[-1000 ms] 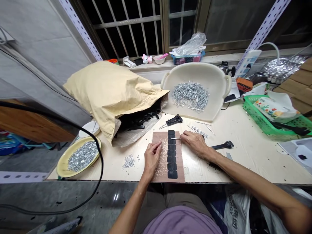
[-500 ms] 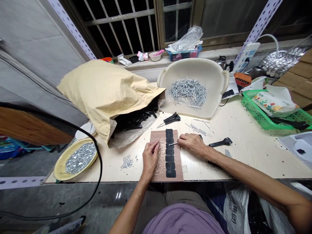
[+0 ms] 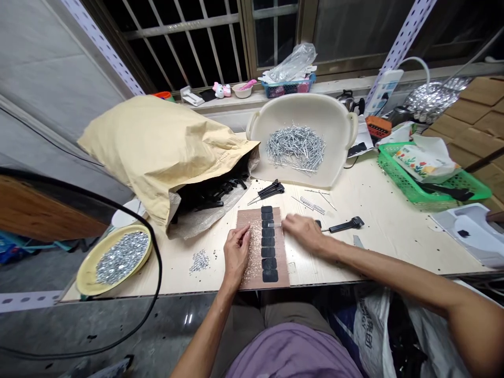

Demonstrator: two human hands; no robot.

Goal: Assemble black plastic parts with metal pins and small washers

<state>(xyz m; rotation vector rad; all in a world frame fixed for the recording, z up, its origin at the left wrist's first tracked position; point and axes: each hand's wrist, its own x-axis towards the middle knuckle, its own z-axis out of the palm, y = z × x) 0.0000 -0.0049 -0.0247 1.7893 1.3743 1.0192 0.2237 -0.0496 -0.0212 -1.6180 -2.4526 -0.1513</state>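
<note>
A brown board (image 3: 283, 257) lies at the table's near edge with a column of several black pads (image 3: 268, 242) down its middle and tiny silver bits scattered on its left half. My left hand (image 3: 236, 253) rests on that left half, thumb and forefinger pinched together over the silver bits. My right hand (image 3: 301, 231) lies at the board's right edge, fingers closed on a thin metal pin (image 3: 274, 224) whose tip points at the upper black pads.
A tan sack (image 3: 157, 147) spills black parts at back left. A cream tray (image 3: 338, 121) holds a heap of long pins. A yellow plate (image 3: 84, 275) of small silver pieces sits at the left. Loose pins (image 3: 313, 203), black clips (image 3: 270, 190), a black-handled tool (image 3: 342, 226) and a green basket (image 3: 397, 176) lie around.
The camera has swung right, shifting everything leftward in view. Both hands keep their grips on the board; the right hand looks slightly blurred.
</note>
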